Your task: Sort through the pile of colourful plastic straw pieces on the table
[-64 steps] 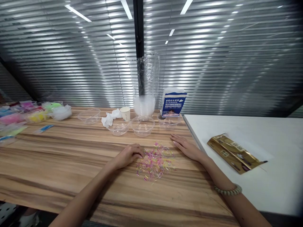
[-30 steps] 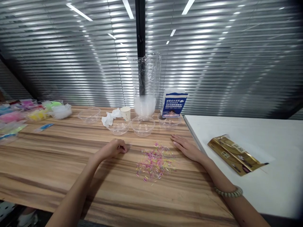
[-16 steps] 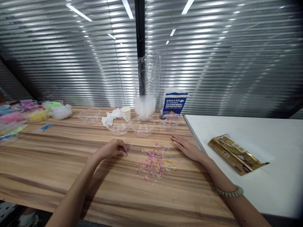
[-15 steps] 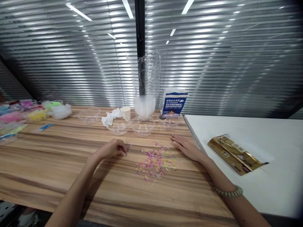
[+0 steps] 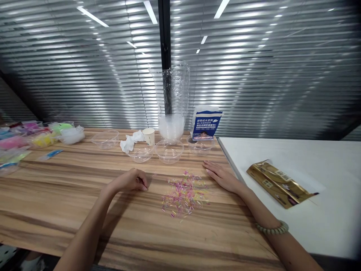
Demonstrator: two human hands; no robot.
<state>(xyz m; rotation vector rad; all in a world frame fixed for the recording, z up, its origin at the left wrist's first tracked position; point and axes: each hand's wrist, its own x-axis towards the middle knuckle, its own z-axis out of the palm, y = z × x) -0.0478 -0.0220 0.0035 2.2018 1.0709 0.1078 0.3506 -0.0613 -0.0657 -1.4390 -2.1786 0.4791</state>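
A loose spread of small, shiny tube-like beads, mostly pink and yellow, lies on the wooden table between my two hands. Left of the beads, my left hand rests with its fingers curled in; whatever they hold, if anything, is hidden. My right hand lies flat, palm down, at the right of the beads, fingers stretched out and holding nothing. Beyond the beads stand clear plastic bowls, among them a middle bowl, a left bowl and a right bowl.
A paper cup, crumpled tissue and bagged stack of bowls stand behind, with a blue-and-white bag. Bags of coloured material sit far left. A gold packet lies on the white table.
My left hand has drawn slightly left, its fingers curling further in. My right hand stays flat in place. The whole view has shifted a little.
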